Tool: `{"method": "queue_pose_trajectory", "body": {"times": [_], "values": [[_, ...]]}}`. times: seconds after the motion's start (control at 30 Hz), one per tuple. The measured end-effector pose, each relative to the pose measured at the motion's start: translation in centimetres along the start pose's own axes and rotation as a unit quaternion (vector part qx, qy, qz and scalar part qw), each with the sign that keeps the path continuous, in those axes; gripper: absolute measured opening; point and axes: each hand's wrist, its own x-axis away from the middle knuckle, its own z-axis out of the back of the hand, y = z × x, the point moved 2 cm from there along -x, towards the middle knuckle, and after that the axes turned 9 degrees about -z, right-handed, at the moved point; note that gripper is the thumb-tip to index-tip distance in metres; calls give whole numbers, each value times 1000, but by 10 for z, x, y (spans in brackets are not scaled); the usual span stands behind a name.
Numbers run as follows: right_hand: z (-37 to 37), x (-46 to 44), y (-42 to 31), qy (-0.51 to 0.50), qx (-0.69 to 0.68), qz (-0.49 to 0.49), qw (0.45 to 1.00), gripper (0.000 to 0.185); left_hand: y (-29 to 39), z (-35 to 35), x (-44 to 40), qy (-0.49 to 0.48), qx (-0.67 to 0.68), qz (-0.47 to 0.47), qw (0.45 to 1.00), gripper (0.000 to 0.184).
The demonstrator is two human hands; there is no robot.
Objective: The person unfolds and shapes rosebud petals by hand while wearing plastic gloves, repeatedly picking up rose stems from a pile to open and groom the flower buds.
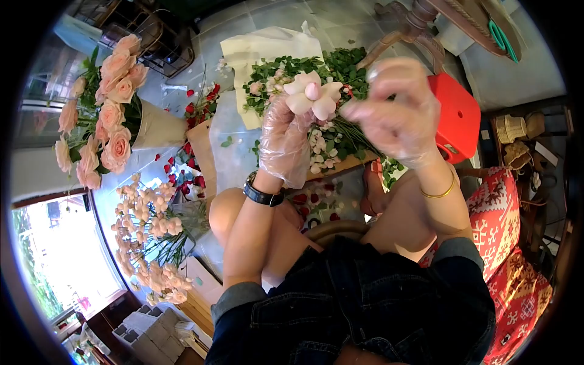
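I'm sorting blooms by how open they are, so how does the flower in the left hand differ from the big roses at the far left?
The held flower has petals spread wide around a closed pink centre; the big roses are full and layered. The held flower is pale pinkish white, the big roses peachier. The left hand grips the former; a pale container holds the latter. Both have light petals.

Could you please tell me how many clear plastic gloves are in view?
2. One glove covers the left hand, which holds the pale pink flower; another glove covers the right hand, beside it.
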Motion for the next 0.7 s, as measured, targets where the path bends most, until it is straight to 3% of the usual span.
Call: {"method": "queue_pose_trajectory", "body": {"times": [0.1,0.17,0.23,0.3,0.37,0.43,0.47,0.57,0.63,0.7], "values": [[2,2,10,85,-23,-168,982,25,3,7,-4,-74,46,-47,995,24],[-6,9,26,70,-116,-327,935,23,7,4,-6,-41,41,-42,997,19],[-14,15,31,-76,-120,-426,893,25,13,3,-5,-54,55,-59,995,16],[-28,27,37,-218,-76,-331,915,29,20,3,-3,-53,70,-45,995,14],[-45,35,28,-271,-135,-345,888,31,21,6,-3,-51,-39,-28,998,16],[-51,29,11,-274,-199,-354,872,33,18,12,2,-50,-40,-34,997,18],[-56,27,5,-239,-277,-425,828,29,15,17,5,-51,-39,-36,997,20],[-62,29,8,-234,-237,-372,866,19,13,27,7,-59,-97,-36,993,24],[-63,23,3,-272,-232,-399,844,12,14,31,7,-73,-61,-35,995,25],[-63,15,-7,-247,-282,-405,834,11,16,34,6,-92,-26,-53,994,27]]}}
